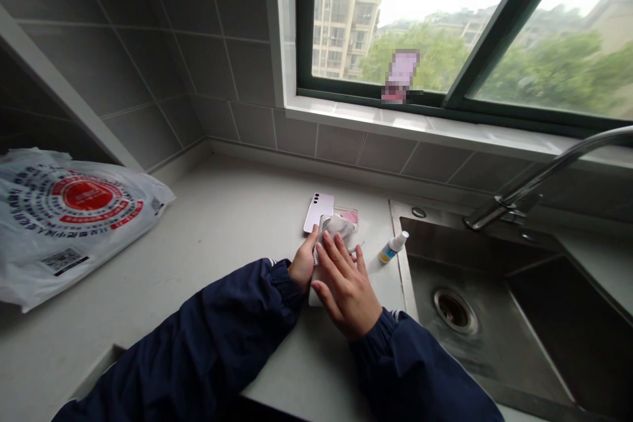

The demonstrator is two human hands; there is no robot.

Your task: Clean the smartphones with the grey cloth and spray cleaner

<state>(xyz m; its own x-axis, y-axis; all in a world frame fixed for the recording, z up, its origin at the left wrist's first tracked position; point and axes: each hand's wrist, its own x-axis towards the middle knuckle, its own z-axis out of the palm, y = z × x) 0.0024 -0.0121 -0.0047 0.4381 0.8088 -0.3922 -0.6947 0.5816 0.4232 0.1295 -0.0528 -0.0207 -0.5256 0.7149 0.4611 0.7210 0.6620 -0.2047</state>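
away from sink rim [407, 287], fingers [335, 257] on cloth [342, 225]

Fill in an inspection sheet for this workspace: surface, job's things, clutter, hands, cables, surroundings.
Surface: pale counter, with a sink set in at the right.
Job's things: whitish cloth at the fingers; flat item below the hands, mostly hidden, kind unclear; phone just beyond, camera side up; bottle standing near the sink's edge.
Clutter: printed plastic bag at far left, contents hidden.
Hands: left hand at the flat item's side, grip partly hidden; right hand laid over it, fingers extended.
Cables: nothing seen.
Surroundings: tiled wall, window, faucet.
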